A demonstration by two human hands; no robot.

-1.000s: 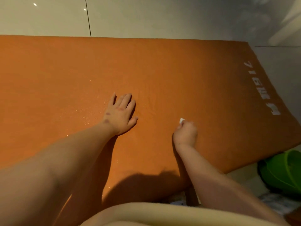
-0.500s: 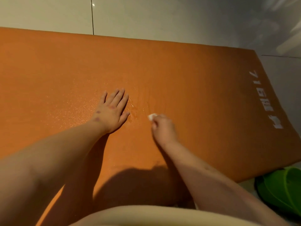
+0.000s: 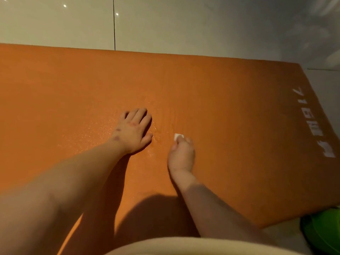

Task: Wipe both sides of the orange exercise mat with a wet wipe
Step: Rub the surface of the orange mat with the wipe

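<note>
left hand (image 3: 133, 132) flat, fingers straight on the orange mat (image 3: 230, 111); right hand (image 3: 182, 155) curled round the wet wipe (image 3: 178, 136), mostly hidden, pressing it beside the damp patch; mat's left end cut off.

Right hand (image 3: 182, 155) presses wet wipe (image 3: 178, 136) on orange mat (image 3: 230, 116); left hand (image 3: 132, 132) flat.

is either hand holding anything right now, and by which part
The right hand grips a bunched white wet wipe; only its far end shows past the fingers. The left hand holds nothing, lying flat on the orange mat.
</note>
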